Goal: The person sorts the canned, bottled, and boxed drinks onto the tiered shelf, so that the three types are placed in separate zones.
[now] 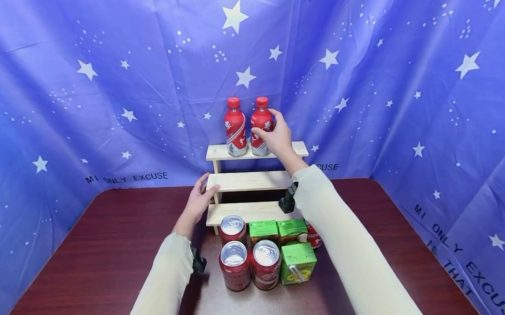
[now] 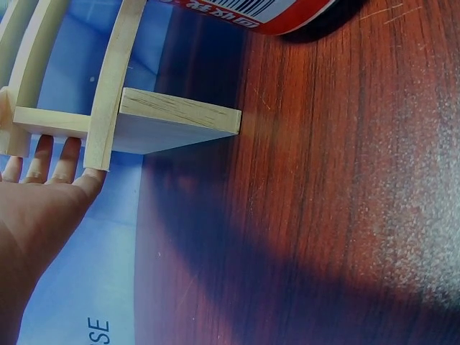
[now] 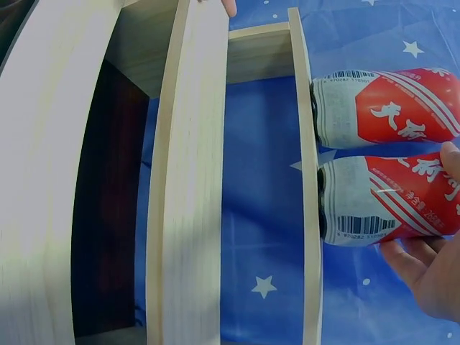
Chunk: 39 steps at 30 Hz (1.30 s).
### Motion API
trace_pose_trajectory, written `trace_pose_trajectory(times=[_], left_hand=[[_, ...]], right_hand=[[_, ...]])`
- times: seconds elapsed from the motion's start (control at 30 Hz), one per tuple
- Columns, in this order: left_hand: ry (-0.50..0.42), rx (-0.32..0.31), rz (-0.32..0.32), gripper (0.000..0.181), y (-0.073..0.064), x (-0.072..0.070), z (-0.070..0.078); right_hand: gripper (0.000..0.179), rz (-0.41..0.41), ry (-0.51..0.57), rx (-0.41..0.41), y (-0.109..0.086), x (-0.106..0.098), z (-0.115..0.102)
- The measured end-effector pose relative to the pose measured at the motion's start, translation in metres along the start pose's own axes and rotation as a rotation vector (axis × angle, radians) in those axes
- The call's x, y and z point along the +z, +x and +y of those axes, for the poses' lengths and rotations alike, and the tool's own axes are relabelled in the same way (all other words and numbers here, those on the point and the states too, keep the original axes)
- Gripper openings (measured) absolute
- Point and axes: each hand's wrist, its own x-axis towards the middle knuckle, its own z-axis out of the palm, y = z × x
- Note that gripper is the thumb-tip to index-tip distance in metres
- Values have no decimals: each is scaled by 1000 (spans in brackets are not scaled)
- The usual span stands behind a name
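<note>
On the top step of a pale wooden rack [image 1: 253, 180] stand two red bottles with red caps. My right hand [image 1: 278, 136] grips the right bottle [image 1: 260, 140], thumb on the near side and fingers round its right; in the right wrist view its base meets the top board. The left bottle [image 1: 235, 130] stands upright just beside it. My left hand [image 1: 198, 200] holds the left end of the middle step, thumb on top. In the left wrist view its fingers [image 2: 70, 159] reach the rack's side frame.
In front of the rack stand several red cans [image 1: 235, 266] and green cartons [image 1: 298, 263]. Another red item [image 1: 313, 235] is partly hidden behind the right sleeve. A blue star-patterned cloth [image 1: 148, 87] hangs behind the dark red-brown table [image 1: 92, 258].
</note>
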Motion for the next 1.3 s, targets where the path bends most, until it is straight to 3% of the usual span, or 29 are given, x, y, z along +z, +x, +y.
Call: trace_pose_trajectory(times=[0.53,0.8,1.03,1.3], left_hand=[[-14,-2,-6,67,1,3,2],[-10,-5,5,66,0,2,2],[14,1,4,66,0,4,3],[16,-13,3,66,-8,4,10]], right_hand=[[72,5,43,-10,6,6,2],[76,-18,-1,9,7,7,-1],[77,-33,24,18,6,-2,-5],[71,-40,-37,-11,3,-17,-5]])
